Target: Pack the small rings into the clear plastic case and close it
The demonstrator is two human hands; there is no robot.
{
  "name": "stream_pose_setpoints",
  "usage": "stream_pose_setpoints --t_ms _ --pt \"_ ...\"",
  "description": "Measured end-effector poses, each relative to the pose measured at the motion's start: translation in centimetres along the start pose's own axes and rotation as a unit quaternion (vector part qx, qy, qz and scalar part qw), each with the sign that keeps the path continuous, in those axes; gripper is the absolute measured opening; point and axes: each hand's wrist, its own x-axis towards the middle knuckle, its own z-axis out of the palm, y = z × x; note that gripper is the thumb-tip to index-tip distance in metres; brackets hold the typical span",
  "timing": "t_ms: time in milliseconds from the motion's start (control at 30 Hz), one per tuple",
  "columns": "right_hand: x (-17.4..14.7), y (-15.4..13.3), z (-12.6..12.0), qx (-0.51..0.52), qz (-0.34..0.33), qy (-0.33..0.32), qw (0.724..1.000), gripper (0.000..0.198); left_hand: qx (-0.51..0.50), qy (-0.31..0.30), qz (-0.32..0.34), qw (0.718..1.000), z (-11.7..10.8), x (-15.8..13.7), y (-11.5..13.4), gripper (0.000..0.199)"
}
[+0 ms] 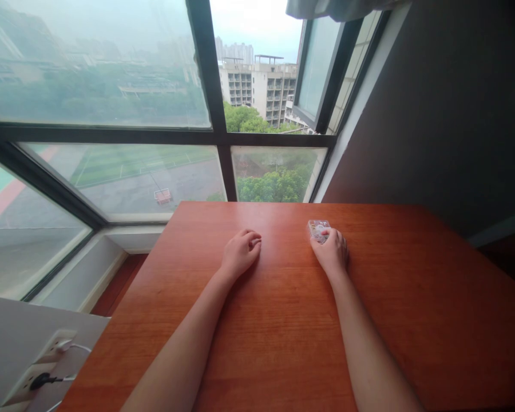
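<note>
Near the middle of the frame the right hand (331, 252) lies palm-down on the wooden table (412, 320), its fingers curled over the near end of a small clear case (318, 229), gripping it flat against the wood so only the far end shows; what the case holds is too small to make out. Left of centre, the left hand (240, 252) rests in a loose fist, empty, forearm propped on the table. In the lower left corner, a wall socket (47, 360) with plugged cables is cut off by the frame edge
</note>
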Motion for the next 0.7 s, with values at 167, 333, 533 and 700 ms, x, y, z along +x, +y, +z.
stream_pose_setpoints --t_ms 167,333,533,700 --pt "0.1 0.2 0.2 0.000 0.008 0.000 1.000 0.025 0.005 0.007 0.005 1.000 0.1 0.1 -0.1 0.018" --pt "0.0 0.1 0.2 0.021 -0.003 0.020 1.000 0.029 0.007 0.008 0.003 1.000 0.2 0.0 -0.1 0.018" --pt "-0.3 -1.2 -0.3 0.077 -0.071 0.099 0.989 0.033 0.010 0.006 0.002 1.000 0.1 0.1 0.0 0.018" --pt "-1.1 -2.6 0.0 0.173 -0.163 0.064 0.969 0.028 0.012 0.004 0.001 1.000 0.2 0.1 0.0 0.017"
